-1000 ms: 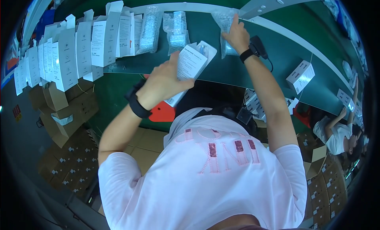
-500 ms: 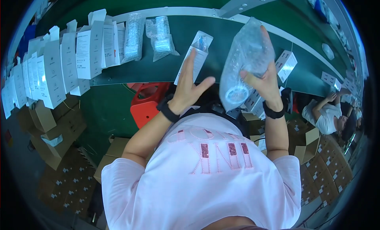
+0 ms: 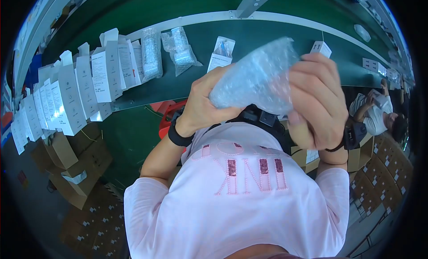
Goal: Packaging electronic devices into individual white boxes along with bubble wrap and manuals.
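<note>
Green workbench (image 3: 205,36), with a bubble-wrap pouch (image 3: 258,76) between two hands

Along the bench's left side stands a close row of white cartons (image 3: 73,103), many with their flaps up. Beside the row lie a slim bubble-wrapped pack (image 3: 151,53) and a looser, crumpled pack (image 3: 182,53). Past the pouch, an open-topped white box (image 3: 219,62) rests on the bench, partly hidden by the pouch and the left hand (image 3: 205,96). At the far right a co-worker (image 3: 379,109) sits by the same line of benches.

The pouch is held up in front of the person's shirt (image 3: 249,205), near the bench edge. Its left end is gripped by the left hand, thumb below and fingers above. The right hand (image 3: 318,100) is curled against the other end; motion blur hides whether its fingertips pinch the film or merely touch it.

The step in hand looks like handling the pouch's wrap, perhaps finding its opening. That would call for a steady left hold and a clean pinch of the film by the right, without squeezing the middle.
</note>
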A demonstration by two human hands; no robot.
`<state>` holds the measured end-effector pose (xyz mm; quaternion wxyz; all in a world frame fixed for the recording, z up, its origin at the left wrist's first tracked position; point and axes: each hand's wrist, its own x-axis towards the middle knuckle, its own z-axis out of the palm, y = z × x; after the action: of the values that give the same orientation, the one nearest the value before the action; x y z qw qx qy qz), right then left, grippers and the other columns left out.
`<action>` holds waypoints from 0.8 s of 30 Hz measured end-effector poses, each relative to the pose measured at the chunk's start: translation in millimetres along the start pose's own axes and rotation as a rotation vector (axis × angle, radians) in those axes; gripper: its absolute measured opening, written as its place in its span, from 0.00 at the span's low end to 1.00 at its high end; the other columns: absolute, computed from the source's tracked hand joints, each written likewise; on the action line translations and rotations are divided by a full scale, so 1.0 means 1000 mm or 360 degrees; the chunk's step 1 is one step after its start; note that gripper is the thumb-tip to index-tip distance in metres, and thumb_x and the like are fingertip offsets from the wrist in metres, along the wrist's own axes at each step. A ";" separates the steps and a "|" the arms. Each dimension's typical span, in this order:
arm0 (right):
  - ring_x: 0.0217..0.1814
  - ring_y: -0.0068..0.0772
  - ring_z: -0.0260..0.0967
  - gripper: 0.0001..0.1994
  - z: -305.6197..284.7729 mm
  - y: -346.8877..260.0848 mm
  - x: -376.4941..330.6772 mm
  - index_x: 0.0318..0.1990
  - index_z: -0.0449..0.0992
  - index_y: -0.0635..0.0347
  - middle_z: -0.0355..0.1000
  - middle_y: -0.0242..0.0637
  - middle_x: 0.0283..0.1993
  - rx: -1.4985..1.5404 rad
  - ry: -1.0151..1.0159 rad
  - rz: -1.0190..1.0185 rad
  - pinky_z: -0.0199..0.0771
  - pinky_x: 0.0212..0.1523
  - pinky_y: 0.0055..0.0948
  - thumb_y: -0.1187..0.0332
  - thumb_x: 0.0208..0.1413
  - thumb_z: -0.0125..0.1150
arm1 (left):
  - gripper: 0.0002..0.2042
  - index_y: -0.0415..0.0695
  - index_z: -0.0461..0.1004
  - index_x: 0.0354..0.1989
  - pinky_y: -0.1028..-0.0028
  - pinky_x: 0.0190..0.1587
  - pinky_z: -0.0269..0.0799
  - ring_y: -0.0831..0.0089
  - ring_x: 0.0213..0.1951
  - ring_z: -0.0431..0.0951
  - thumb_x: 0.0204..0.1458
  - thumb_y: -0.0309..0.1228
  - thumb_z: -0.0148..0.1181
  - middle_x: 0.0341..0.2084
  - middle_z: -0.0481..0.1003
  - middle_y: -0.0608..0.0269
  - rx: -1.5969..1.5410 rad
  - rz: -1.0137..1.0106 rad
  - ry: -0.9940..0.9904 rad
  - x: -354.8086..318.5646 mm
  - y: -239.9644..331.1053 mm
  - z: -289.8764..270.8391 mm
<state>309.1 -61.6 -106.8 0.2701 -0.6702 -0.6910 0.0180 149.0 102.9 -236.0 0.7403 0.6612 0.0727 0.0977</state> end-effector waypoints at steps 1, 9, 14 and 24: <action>0.36 0.47 0.69 0.18 0.011 0.005 0.000 0.41 0.77 0.69 0.73 0.48 0.43 0.0033 0.0128 -0.0003 0.71 0.43 0.39 0.67 0.44 0.64 | 0.28 0.37 0.73 0.49 0.68 0.47 0.70 0.64 0.41 0.76 0.34 0.27 0.70 0.40 0.76 0.58 0.0277 0.0140 0.0029 0.001 0.004 -0.001; 0.38 0.33 0.69 0.21 0.033 -0.011 0.017 0.44 0.77 0.66 0.70 0.45 0.51 0.0252 0.0371 0.0575 0.70 0.37 0.26 0.75 0.37 0.70 | 0.25 0.46 0.77 0.43 0.60 0.46 0.64 0.57 0.44 0.70 0.27 0.31 0.69 0.39 0.72 0.61 0.1524 0.0800 0.0330 0.007 0.024 -0.021; 0.42 0.36 0.69 0.30 0.044 -0.001 0.004 0.52 0.71 0.64 0.67 0.50 0.54 0.0149 0.0511 0.0395 0.70 0.40 0.28 0.64 0.39 0.74 | 0.25 0.48 0.77 0.43 0.61 0.48 0.62 0.58 0.44 0.69 0.28 0.31 0.69 0.39 0.71 0.62 0.1620 0.0874 0.0384 0.005 0.026 -0.022; 0.60 0.44 0.66 0.52 0.112 0.025 -0.071 0.68 0.51 0.61 0.56 0.50 0.66 0.1841 0.0882 0.0930 0.67 0.57 0.40 0.52 0.38 0.76 | 0.29 0.38 0.72 0.50 0.60 0.46 0.69 0.50 0.43 0.73 0.38 0.37 0.70 0.40 0.72 0.49 0.0465 0.0257 -0.0019 -0.001 -0.023 0.051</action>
<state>284.2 -88.0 -236.5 0.7334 -0.5571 -0.2680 0.2829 161.0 50.8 -252.6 0.6264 0.7660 0.0283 0.1413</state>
